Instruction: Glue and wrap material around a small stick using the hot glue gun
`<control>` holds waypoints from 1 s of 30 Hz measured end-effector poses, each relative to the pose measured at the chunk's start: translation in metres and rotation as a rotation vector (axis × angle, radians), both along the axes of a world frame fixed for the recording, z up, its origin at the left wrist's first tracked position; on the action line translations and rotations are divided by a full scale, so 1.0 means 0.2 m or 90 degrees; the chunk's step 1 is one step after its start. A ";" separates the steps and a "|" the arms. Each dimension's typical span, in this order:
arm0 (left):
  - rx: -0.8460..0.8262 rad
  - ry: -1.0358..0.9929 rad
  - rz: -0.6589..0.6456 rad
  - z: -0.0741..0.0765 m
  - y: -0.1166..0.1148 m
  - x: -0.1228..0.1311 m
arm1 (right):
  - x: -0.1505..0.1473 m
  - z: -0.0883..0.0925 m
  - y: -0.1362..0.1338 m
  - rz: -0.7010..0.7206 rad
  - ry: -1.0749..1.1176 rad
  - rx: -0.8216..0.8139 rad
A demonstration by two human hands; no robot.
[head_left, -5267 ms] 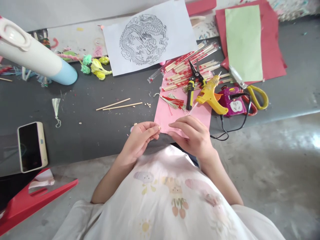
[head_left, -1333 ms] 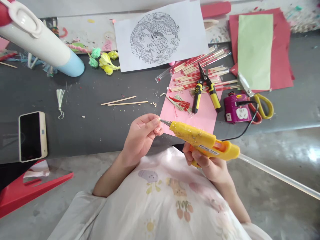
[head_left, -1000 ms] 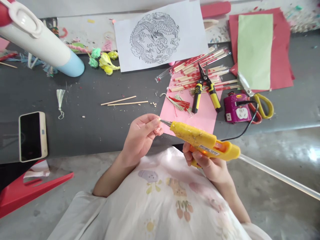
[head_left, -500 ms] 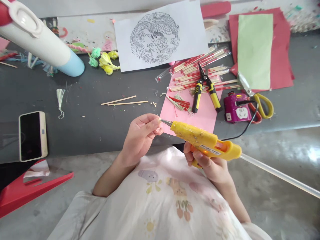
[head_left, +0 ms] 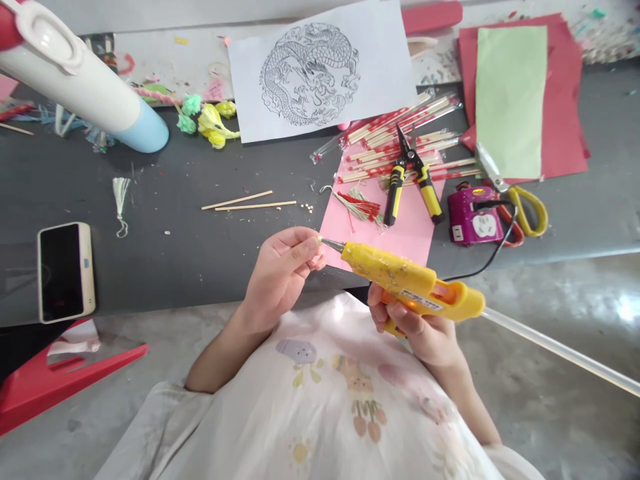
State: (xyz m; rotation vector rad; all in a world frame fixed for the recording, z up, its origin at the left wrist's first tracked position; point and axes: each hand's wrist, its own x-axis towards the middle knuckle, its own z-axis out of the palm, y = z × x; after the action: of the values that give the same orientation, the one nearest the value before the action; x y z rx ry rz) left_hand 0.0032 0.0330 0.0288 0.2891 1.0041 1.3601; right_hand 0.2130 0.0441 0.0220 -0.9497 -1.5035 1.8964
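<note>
My right hand (head_left: 417,327) is wrapped round the handle of a yellow hot glue gun (head_left: 390,270), whose small orange light glows. A long clear glue stick (head_left: 555,347) sticks out of its back end. The gun's metal nozzle points left at the fingertips of my left hand (head_left: 285,273). There, thumb and forefinger pinch a tiny pale piece (head_left: 320,239) right at the nozzle tip; its kind is too small to make out. Two thin wooden sticks (head_left: 255,206) and several tiny cut bits (head_left: 309,209) lie on the dark table beyond my left hand.
Yellow-black pliers (head_left: 395,193), a red and green tassel (head_left: 363,205) and wrapped chopsticks (head_left: 380,157) lie on or by pink paper. Scissors (head_left: 530,210) and a purple socket box (head_left: 475,217) are at right. A phone (head_left: 67,272) and white-blue bottle (head_left: 120,107) are at left.
</note>
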 end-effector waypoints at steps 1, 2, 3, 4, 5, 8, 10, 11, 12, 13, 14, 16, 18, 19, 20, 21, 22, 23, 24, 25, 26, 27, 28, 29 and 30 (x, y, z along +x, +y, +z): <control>0.001 -0.002 -0.002 0.00 0.00 0.00 | 0.00 0.00 0.00 -0.003 0.005 -0.006; 0.003 -0.005 -0.005 0.00 0.00 0.00 | 0.00 0.00 0.00 -0.009 0.009 -0.008; 0.006 -0.010 -0.008 0.01 0.00 0.00 | -0.01 0.00 -0.01 -0.017 0.014 -0.008; 0.010 -0.015 -0.011 0.01 0.00 0.00 | -0.01 0.00 -0.01 -0.025 0.017 -0.007; 0.014 -0.018 -0.013 0.01 0.00 0.00 | -0.01 0.00 -0.01 -0.032 0.019 -0.008; 0.007 -0.022 -0.008 0.01 0.00 0.00 | -0.01 0.00 -0.01 -0.034 0.026 -0.016; -0.004 -0.021 0.000 0.00 0.00 0.00 | -0.01 0.00 -0.01 -0.029 0.037 -0.017; -0.007 -0.022 0.002 0.00 0.00 0.00 | -0.01 0.00 -0.01 -0.027 0.040 -0.016; -0.009 -0.023 0.002 0.00 0.00 0.00 | -0.01 0.00 0.00 -0.024 0.041 -0.015; -0.010 -0.023 0.001 -0.01 0.00 0.00 | 0.00 0.00 0.00 -0.017 0.042 -0.014; -0.011 -0.024 -0.001 -0.01 0.00 0.00 | 0.00 0.00 0.00 -0.010 0.041 -0.013; -0.008 -0.024 -0.005 -0.01 0.00 0.00 | 0.00 -0.01 0.00 -0.003 0.037 -0.011; -0.002 -0.024 -0.009 -0.01 0.00 0.00 | 0.01 -0.02 -0.01 -0.004 0.030 -0.012; 0.003 -0.024 -0.010 -0.01 0.00 0.00 | 0.01 -0.01 -0.01 -0.005 0.026 -0.013; 0.005 -0.023 -0.010 -0.01 0.00 0.00 | 0.01 -0.01 -0.01 -0.008 0.022 -0.013; 0.006 -0.023 -0.010 -0.01 0.00 0.00 | 0.00 -0.01 -0.01 -0.013 0.022 -0.011; 0.007 -0.025 -0.010 -0.01 0.00 0.00 | 0.00 0.00 -0.01 -0.020 0.023 -0.008; 0.009 -0.027 -0.012 -0.01 0.00 0.00 | 0.00 0.00 0.00 -0.029 0.025 -0.004; 0.014 -0.029 -0.017 -0.01 0.00 0.00 | -0.01 0.01 0.00 -0.037 0.028 -0.001; 0.019 -0.032 -0.022 -0.01 0.00 0.00 | -0.01 0.01 0.00 -0.042 0.030 0.002; 0.023 -0.034 -0.027 -0.01 0.00 0.00 | -0.01 0.02 0.00 -0.043 0.031 0.004; 0.024 -0.035 -0.028 -0.01 0.00 0.00 | -0.01 0.02 0.00 -0.043 0.031 0.005; 0.019 -0.033 -0.024 -0.01 0.00 0.00 | -0.01 0.02 0.00 -0.043 0.030 0.003; 0.011 -0.031 -0.017 -0.01 0.00 0.00 | -0.01 0.01 0.00 -0.041 0.027 -0.001; 0.002 -0.028 -0.009 -0.01 0.00 0.00 | -0.01 0.01 0.00 -0.038 0.023 -0.006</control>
State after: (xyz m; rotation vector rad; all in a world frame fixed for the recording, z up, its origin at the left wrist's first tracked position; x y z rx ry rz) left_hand 0.0029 0.0331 0.0264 0.2672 0.9617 1.3499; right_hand 0.2117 0.0434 0.0241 -0.9493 -1.4311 1.8704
